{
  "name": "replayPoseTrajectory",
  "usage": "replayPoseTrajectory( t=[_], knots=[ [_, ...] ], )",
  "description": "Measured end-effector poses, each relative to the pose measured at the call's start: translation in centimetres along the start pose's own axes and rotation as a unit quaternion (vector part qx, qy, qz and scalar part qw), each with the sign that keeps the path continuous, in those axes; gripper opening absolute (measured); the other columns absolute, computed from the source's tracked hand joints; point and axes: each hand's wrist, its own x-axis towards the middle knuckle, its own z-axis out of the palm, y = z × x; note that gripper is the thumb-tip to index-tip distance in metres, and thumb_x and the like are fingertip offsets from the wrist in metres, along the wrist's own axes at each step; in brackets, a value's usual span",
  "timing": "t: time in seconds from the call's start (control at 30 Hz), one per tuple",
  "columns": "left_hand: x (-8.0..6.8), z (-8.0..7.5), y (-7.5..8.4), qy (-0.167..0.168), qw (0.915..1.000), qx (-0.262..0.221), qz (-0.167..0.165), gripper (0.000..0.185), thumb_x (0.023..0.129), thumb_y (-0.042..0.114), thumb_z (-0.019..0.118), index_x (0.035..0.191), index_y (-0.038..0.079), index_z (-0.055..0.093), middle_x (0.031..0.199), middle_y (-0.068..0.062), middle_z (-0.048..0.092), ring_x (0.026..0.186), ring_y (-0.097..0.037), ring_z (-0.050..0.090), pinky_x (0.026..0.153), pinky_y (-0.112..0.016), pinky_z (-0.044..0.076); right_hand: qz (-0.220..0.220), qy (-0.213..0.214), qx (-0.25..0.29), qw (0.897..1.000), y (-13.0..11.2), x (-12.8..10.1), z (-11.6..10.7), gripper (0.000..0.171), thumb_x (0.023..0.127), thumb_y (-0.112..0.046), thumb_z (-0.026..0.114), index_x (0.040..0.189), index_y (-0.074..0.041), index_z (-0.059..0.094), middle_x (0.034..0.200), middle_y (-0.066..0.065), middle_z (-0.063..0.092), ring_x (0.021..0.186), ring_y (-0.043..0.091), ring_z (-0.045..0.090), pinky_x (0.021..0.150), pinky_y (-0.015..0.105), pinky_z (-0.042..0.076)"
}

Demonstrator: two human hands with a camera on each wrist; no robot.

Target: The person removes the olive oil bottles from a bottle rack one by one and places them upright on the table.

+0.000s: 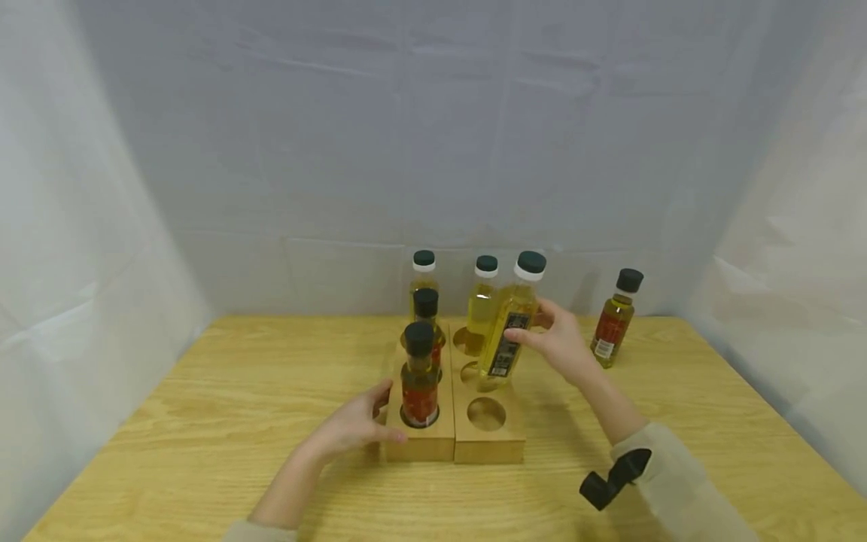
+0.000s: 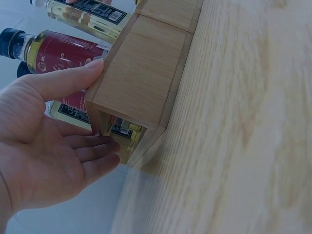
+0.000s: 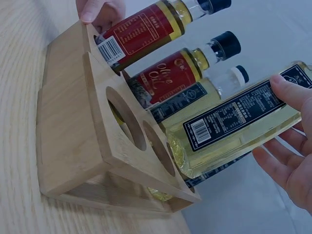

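My right hand (image 1: 567,348) grips an oil bottle (image 1: 509,342) with pale yellow oil, a black label and a dark green cap. The bottle leans, cap to the right, with its base just over the middle hole of the right wooden rack (image 1: 489,452). In the right wrist view, thumb and fingers lie on either side of the bottle (image 3: 229,122). My left hand (image 1: 348,427) holds the front left corner of the left wooden rack (image 2: 141,68), thumb at its top edge and fingers by its open end. A red-labelled olive oil bottle (image 1: 420,393) stands in that rack's front hole.
Behind it in the left rack stand another red-labelled bottle (image 1: 425,302) and a green-capped bottle (image 1: 424,280). One green-capped bottle (image 1: 479,312) is at the right rack's back hole. A red-labelled bottle (image 1: 612,329) stands on the table at right. Pale sheets (image 1: 339,150) surround the table.
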Motion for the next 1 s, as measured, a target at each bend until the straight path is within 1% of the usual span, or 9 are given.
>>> replayPoseTrajectory(
  t=[0.2, 0.43, 0.53, 0.6, 0.7, 0.8, 0.87, 0.93, 1.0],
  knots=[
    [0.0, -0.1, 0.0, -0.002, 1.0, -0.002, 0.002, 0.099, 0.072, 0.016, 0.079, 0.142, -0.013, 0.016, 0.144, -0.033, 0.023, 0.129, -0.047, 0.028, 0.105, -0.055, 0.025, 0.026, 0.009, -0.019, 0.999, 0.1, -0.3, -1.4, 0.088, 0.077, -0.04, 0.074, 0.144, -0.004, 0.03, 0.142, 0.018, 0.036, 0.126, 0.035, 0.038, 0.096, 0.053, 0.04],
    [0.0, -0.2, -0.1, -0.004, 1.0, -0.006, 0.0, 0.099, 0.072, 0.016, 0.079, 0.141, -0.014, 0.016, 0.144, -0.034, 0.022, 0.129, -0.047, 0.027, 0.105, -0.055, 0.025, 0.028, 0.046, -0.044, 0.998, 1.2, -0.7, -3.1, 0.087, 0.078, -0.038, 0.074, 0.144, -0.001, 0.03, 0.14, 0.02, 0.038, 0.123, 0.037, 0.04, 0.094, 0.053, 0.041],
    [0.0, -0.2, -0.2, -0.006, 0.9999, -0.011, -0.001, 0.099, 0.072, 0.016, 0.08, 0.141, -0.014, 0.015, 0.143, -0.034, 0.022, 0.13, -0.048, 0.026, 0.105, -0.056, 0.025, 0.027, 0.063, -0.042, 0.997, 1.9, -0.8, -3.9, 0.079, 0.079, -0.034, 0.073, 0.14, 0.001, 0.036, 0.135, 0.022, 0.041, 0.12, 0.036, 0.042, 0.093, 0.051, 0.042],
    [0.0, -0.2, -0.3, -0.006, 0.9998, -0.016, -0.002, 0.099, 0.072, 0.017, 0.08, 0.141, -0.013, 0.015, 0.143, -0.034, 0.023, 0.13, -0.048, 0.026, 0.105, -0.056, 0.025, 0.02, 0.072, -0.036, 0.997, 2.3, -0.9, -4.4, 0.069, 0.081, -0.03, 0.073, 0.135, 0.001, 0.042, 0.129, 0.02, 0.045, 0.115, 0.033, 0.046, 0.088, 0.046, 0.045],
    [0.1, -0.2, -0.3, -0.008, 0.9998, -0.019, -0.002, 0.099, 0.072, 0.017, 0.079, 0.142, -0.013, 0.015, 0.143, -0.034, 0.023, 0.129, -0.049, 0.026, 0.104, -0.057, 0.025, 0.008, 0.081, -0.032, 0.996, 3.0, -1.1, -5.2, 0.056, 0.083, -0.027, 0.071, 0.126, 0.001, 0.048, 0.115, 0.013, 0.052, 0.102, 0.022, 0.052, 0.078, 0.035, 0.048],
    [0.0, -0.3, -0.2, -0.011, 0.9998, -0.019, 0.001, 0.098, 0.073, 0.016, 0.079, 0.142, -0.013, 0.015, 0.143, -0.034, 0.022, 0.13, -0.049, 0.025, 0.104, -0.057, 0.024, 0.003, 0.079, -0.025, 0.997, 3.5, -1.4, -6.0, 0.055, 0.084, -0.026, 0.069, 0.127, 0.0, 0.048, 0.103, 0.004, 0.057, 0.089, 0.013, 0.054, 0.07, 0.028, 0.048],
    [0.0, -0.3, -0.2, -0.013, 0.9998, -0.016, 0.004, 0.098, 0.073, 0.015, 0.079, 0.141, -0.014, 0.014, 0.143, -0.034, 0.021, 0.13, -0.049, 0.025, 0.104, -0.057, 0.025, 0.002, 0.077, -0.022, 0.997, 3.9, -1.6, -6.5, 0.058, 0.084, -0.026, 0.069, 0.131, -0.001, 0.045, 0.099, -0.001, 0.058, 0.085, 0.008, 0.054, 0.07, 0.025, 0.049],
    [-0.1, -0.3, -0.2, -0.014, 0.9998, -0.009, 0.009, 0.098, 0.073, 0.015, 0.079, 0.141, -0.014, 0.014, 0.143, -0.035, 0.022, 0.129, -0.048, 0.026, 0.104, -0.057, 0.025, 0.004, 0.075, -0.025, 0.997, 4.3, -1.8, -6.9, 0.061, 0.085, -0.027, 0.068, 0.135, -0.002, 0.042, 0.099, -0.004, 0.056, 0.085, 0.007, 0.054, 0.071, 0.025, 0.048],
    [-0.1, -0.4, -0.3, -0.016, 0.9998, -0.002, 0.013, 0.098, 0.073, 0.015, 0.079, 0.141, -0.015, 0.014, 0.143, -0.035, 0.022, 0.129, -0.048, 0.027, 0.104, -0.056, 0.026, 0.008, 0.082, -0.039, 0.996, 4.7, -2.1, -7.3, 0.062, 0.085, -0.028, 0.068, 0.136, -0.002, 0.042, 0.1, -0.002, 0.055, 0.086, 0.007, 0.052, 0.071, 0.025, 0.047]
  ],
)
